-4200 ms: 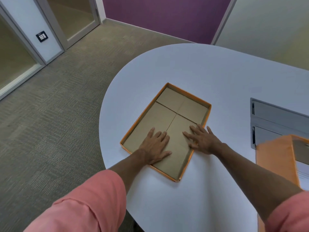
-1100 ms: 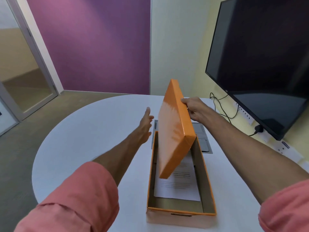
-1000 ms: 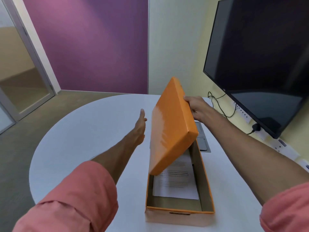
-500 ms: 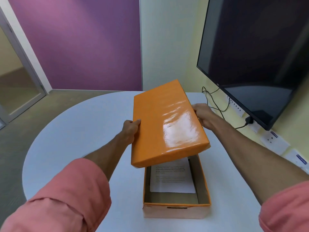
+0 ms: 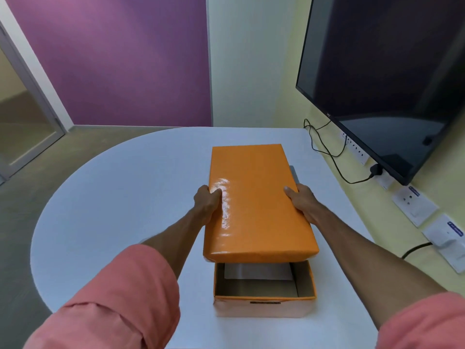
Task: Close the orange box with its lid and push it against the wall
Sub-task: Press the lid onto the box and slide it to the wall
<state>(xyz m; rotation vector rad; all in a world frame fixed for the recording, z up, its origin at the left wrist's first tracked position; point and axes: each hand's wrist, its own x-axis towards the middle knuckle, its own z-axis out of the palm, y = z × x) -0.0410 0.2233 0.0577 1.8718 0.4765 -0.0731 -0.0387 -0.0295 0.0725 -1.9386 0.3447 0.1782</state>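
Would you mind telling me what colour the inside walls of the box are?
Plain brown cardboard, unlike the orange outside of the box; the head view shows it.

I see the glossy orange rectangular cardboard lid (image 5: 254, 197) held flat above the open orange cardboard box (image 5: 264, 302), its near end raised clear of the rim. The box stands upright on the table, a white sheet inside, short side toward me.
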